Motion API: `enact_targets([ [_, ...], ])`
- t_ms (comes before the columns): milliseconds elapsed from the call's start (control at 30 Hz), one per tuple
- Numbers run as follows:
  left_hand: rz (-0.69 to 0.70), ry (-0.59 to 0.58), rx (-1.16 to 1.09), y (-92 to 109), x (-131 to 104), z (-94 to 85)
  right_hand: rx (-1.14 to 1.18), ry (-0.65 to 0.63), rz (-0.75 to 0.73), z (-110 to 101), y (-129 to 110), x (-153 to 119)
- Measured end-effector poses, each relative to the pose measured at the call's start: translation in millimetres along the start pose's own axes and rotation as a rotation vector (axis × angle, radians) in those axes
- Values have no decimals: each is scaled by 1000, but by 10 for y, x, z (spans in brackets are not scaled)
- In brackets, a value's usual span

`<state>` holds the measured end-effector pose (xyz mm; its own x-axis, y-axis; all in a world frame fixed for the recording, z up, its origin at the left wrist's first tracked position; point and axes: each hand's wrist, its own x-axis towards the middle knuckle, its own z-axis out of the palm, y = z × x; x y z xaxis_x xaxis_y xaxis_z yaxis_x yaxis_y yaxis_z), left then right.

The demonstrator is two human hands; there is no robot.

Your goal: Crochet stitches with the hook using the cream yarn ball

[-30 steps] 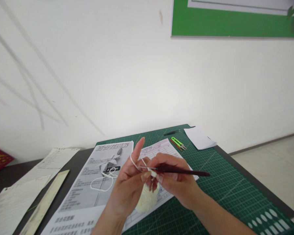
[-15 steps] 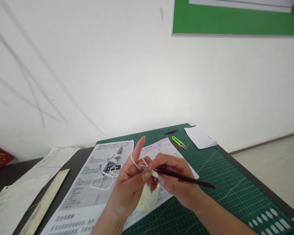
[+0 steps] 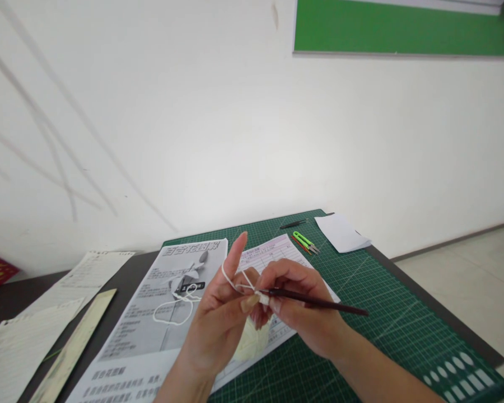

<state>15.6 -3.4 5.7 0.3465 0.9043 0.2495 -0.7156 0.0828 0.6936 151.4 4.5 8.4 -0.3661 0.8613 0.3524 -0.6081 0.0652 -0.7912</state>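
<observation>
Yarn [image 3: 172, 324] lies in a loose white loop on a printed sheet [image 3: 134, 330], its run lost behind the left hand [image 3: 216, 322]. That hand is half closed: the index finger stands up with a strand wrapped round it, while the thumb presses a small white crocheted piece [image 3: 264, 299], mostly covered by fingertips. Below, a cream yarn ball [image 3: 250, 341] sits over a ruled form [image 3: 279, 249], partly hidden by the hands. Between the hands, the slim metal end of the crochet hook [image 3: 331, 303] meets the yarn; how it catches the strand is hard to make out. The right hand [image 3: 304, 294] curls round the hook's dark handle, thumb at the piece's edge. Both forearms are cut off by the bottom edge.
</observation>
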Motion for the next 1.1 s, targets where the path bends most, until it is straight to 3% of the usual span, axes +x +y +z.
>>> enact_targets([
  [400,-42,39,-47,12,14,57,-5,-58,-68,-12,3,-9],
  [567,-25,34,-21,6,11,49,4,-2,-58,15,-4,-3],
  [833,41,41,171,2,13,-17,-55,37,23,3,-17,-5],
  [1100,52,30,341,35,43,2,-285,9,-69,-46,-76,-29],
])
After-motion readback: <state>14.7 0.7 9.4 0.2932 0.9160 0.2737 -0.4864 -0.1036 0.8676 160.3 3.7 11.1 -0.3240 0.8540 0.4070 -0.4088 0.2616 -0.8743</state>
